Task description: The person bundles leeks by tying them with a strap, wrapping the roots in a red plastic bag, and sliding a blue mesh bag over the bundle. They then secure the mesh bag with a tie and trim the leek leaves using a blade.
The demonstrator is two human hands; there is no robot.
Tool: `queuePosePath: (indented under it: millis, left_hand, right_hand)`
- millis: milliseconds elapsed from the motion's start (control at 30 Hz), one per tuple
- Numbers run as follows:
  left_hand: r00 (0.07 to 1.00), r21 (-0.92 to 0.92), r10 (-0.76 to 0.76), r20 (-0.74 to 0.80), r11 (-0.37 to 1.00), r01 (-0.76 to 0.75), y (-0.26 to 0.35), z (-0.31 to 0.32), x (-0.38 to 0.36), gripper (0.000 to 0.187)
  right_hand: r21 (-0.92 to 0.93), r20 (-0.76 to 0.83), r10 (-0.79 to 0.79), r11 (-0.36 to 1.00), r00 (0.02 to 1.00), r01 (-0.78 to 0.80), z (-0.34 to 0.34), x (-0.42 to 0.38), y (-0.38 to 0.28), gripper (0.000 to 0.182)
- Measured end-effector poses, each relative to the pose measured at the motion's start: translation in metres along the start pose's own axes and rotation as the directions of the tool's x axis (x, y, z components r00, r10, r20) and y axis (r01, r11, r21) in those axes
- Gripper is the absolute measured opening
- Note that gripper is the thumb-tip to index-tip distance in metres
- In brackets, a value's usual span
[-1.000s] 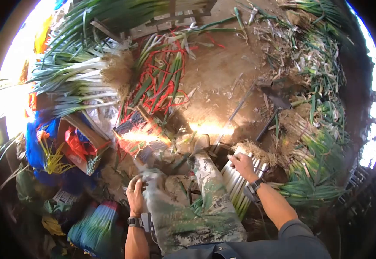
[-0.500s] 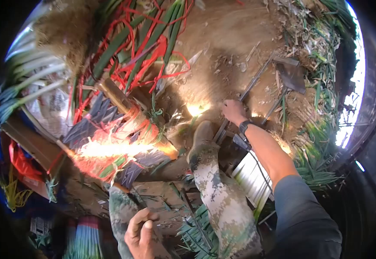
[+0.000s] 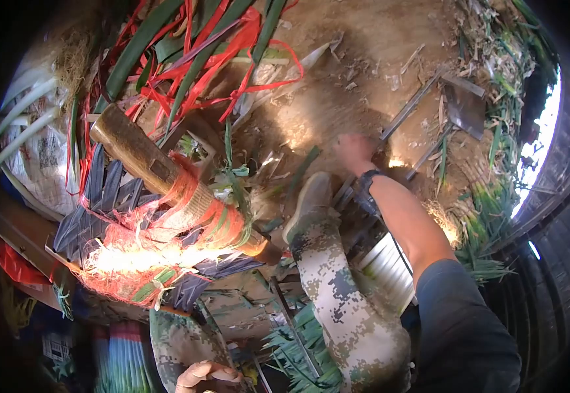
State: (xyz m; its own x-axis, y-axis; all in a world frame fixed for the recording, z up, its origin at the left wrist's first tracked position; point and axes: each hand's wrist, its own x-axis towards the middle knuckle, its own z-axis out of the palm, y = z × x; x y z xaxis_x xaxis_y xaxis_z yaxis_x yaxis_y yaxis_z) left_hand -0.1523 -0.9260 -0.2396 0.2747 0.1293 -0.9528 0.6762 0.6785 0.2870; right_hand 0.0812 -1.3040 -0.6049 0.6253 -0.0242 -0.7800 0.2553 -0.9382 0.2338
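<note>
Long, straight grey metal bar (image 3: pixel 410 106) on rough brown dirt (image 3: pixel 380 29), near my right hand (image 3: pixel 355 152), fingers too blurry to tell, my left hand (image 3: pixel 207 376) low, fingers bent, gap unclear.

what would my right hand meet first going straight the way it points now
Probably the dirt floor, which lies just past the fingers; your right hand is blurred and its height is unclear.
</note>
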Motion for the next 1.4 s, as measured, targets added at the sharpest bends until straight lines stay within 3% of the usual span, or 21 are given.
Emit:
queuePosePath:
  millis: [100,167,200,267,300,500,667,900,1200,1267,1300,1367,1400]
  left_hand:
    - [0.999,-0.019,0.029,0.025,0.999,-0.029,0.002,0.005,0.003,0.038]
    - [0.996,-0.016,0.070,0.057,0.997,-0.069,0.002,0.007,0.007,0.038]
    - [0.996,-0.016,0.071,0.055,0.997,-0.070,0.002,0.007,0.007,0.038]
    - [0.998,0.019,0.039,0.040,0.999,-0.040,0.003,0.005,0.007,0.038]
    - [0.999,0.010,0.026,0.031,1.000,-0.026,0.003,0.005,0.006,0.039]
    - [1.000,0.011,-0.002,0.026,1.000,0.002,-0.001,0.009,0.007,0.040]
    - [0.999,0.002,0.017,0.041,1.000,-0.017,-0.002,0.012,0.009,0.040]
    - [0.998,0.008,0.029,0.063,1.000,-0.030,-0.004,0.012,0.010,0.039]
    - [0.998,-0.006,0.030,0.062,1.000,-0.030,0.000,0.011,0.009,0.041]
    - [0.998,-0.009,0.022,0.056,1.000,-0.021,0.000,0.010,0.008,0.042]
    - [0.999,-0.009,0.013,0.049,1.000,-0.013,0.001,0.009,0.007,0.042]
    - [0.999,-0.009,0.030,0.045,1.000,-0.030,0.001,0.008,0.007,0.042]
    - [0.998,-0.004,0.046,0.045,0.999,-0.046,0.000,0.008,0.008,0.042]
  right_hand:
    - [-0.020,-0.014,-0.092,0.996,0.996,0.092,0.000,-0.006,-0.002,0.038]
    - [0.187,-0.030,0.003,0.982,1.000,0.003,-0.008,-0.003,-0.006,0.045]
    - [0.187,-0.030,0.001,0.982,1.000,0.005,-0.012,0.000,-0.006,0.045]
    - [0.459,0.097,0.065,0.882,0.993,-0.103,-0.037,-0.001,-0.017,0.050]
    - [0.459,0.100,0.069,0.882,0.993,-0.107,-0.039,0.002,-0.022,0.050]
    - [0.345,-0.025,0.130,0.932,0.991,-0.114,-0.016,0.012,-0.029,0.052]
    - [0.191,-0.106,0.097,0.979,0.990,-0.076,-0.020,0.008,-0.038,0.051]
    - [0.137,-0.177,0.036,0.990,0.983,-0.012,-0.001,0.004,-0.029,0.050]
    - [0.121,-0.117,-0.040,0.991,0.992,0.054,-0.004,-0.007,-0.018,0.047]
    - [0.064,0.045,-0.109,0.992,0.993,0.106,-0.009,-0.012,-0.011,0.044]
    - [0.062,0.046,-0.112,0.992,0.993,0.109,-0.004,-0.013,-0.004,0.044]
    - [-0.171,0.147,-0.150,0.970,0.978,0.174,0.008,-0.014,0.004,0.037]
    - [-0.173,0.148,-0.153,0.969,0.977,0.178,0.011,-0.008,0.008,0.037]
